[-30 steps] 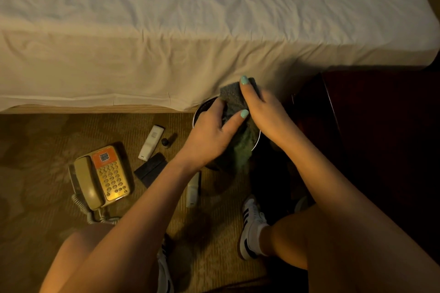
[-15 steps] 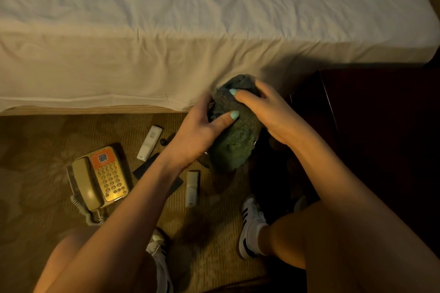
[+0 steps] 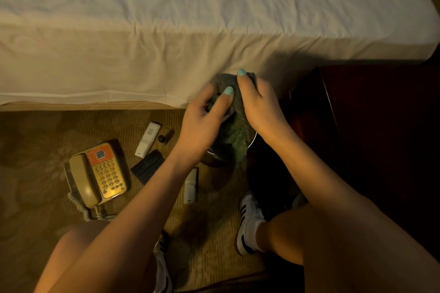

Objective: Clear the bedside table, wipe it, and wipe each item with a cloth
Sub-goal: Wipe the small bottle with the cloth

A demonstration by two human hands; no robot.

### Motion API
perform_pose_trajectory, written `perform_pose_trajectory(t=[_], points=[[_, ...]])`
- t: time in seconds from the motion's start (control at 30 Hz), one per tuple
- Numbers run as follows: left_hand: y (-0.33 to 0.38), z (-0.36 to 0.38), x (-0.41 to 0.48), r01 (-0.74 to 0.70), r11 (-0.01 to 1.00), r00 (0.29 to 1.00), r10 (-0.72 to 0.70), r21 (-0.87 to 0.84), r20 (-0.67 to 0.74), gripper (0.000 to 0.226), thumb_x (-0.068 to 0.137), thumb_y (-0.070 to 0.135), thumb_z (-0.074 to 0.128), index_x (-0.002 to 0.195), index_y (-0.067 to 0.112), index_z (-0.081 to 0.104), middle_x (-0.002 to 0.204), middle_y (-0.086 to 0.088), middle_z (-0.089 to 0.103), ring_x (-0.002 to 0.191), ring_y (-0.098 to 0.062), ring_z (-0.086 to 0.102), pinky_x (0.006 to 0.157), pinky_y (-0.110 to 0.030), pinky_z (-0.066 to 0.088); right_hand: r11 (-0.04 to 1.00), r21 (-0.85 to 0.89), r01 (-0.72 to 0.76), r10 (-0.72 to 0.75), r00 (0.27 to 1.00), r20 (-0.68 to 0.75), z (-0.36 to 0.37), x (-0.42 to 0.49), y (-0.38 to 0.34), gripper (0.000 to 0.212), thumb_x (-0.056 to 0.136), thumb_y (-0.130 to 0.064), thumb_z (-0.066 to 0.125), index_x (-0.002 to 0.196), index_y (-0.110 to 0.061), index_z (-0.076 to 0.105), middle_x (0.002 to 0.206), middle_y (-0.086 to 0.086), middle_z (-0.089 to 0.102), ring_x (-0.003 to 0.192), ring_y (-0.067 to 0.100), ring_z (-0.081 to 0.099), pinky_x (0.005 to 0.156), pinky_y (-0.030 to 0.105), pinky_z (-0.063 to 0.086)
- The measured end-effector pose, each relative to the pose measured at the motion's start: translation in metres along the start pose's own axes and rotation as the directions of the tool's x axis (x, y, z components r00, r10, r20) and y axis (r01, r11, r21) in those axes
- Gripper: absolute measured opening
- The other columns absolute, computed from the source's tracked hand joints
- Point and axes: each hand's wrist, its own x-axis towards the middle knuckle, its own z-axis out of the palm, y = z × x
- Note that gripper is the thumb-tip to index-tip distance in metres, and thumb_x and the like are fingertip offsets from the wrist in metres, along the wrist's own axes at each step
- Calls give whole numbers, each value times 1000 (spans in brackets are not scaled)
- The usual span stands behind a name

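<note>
Although the green cloth [image 3: 234,137] hides most of it, what seems a round metal dish [image 3: 213,159] sits directly beneath and between the left hand [image 3: 202,126] and right hand [image 3: 259,107], whose fingers clench the cloth, just left of the bedside tabletop [image 3: 369,114].
</note>
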Motion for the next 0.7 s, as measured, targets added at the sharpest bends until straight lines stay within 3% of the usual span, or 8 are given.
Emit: perform_pose_trajectory(t=[0.07,0.1,0.23,0.3,0.43,0.57,0.7], points=[[2,-1,0,29,998,999,-30,-64,-17,24,102,10,46,78,11,50,72,7,56,72,-1,56,67,-16,48,995,97,-39,38,999,8,3,0,0,32,101,-29,44,84,-7,60,78,5,62,76,13,61,72,34,50],[1,-3,1,46,995,999,-47,-88,-10,26,102,11,45,76,13,47,74,4,54,72,-3,54,67,-17,47,983,164,-87,83,996,27,4,0,-1,28,100,-29,46,86,-10,61,82,5,65,81,14,63,76,35,52],[-3,-9,3,123,959,992,-115,-255,45,22,100,19,49,79,15,48,83,-6,56,81,-15,58,75,-34,51,797,478,-369,272,926,262,1,5,0,22,95,-27,56,106,-11,66,103,13,70,99,26,67,91,42,52],[-2,-10,3,176,912,984,-154,-371,88,14,96,18,53,83,14,49,87,-7,62,83,-17,63,77,-35,54,744,514,-427,287,899,331,-1,7,1,26,95,-27,54,112,-9,64,104,14,69,97,26,66,91,41,52],[1,-11,6,237,870,971,-205,-432,121,12,87,19,60,89,10,52,85,-7,66,80,-16,66,73,-31,57,686,530,-499,302,857,417,-7,8,-1,20,96,-27,51,99,-12,64,94,9,67,86,22,66,82,37,53],[0,-9,7,242,890,970,-230,-386,79,27,96,27,51,104,1,52,96,-17,58,87,-23,59,79,-36,52,724,497,-478,330,873,359,-8,8,-4,17,94,-21,54,87,-10,65,81,7,65,73,19,64,67,30,51],[-2,-8,7,287,911,952,-305,-295,-15,44,103,36,39,116,-2,55,112,-27,61,103,-36,61,89,-42,52,837,423,-348,315,937,149,-2,3,3,13,97,-18,52,88,-19,62,92,8,64,89,21,62,80,37,50]])
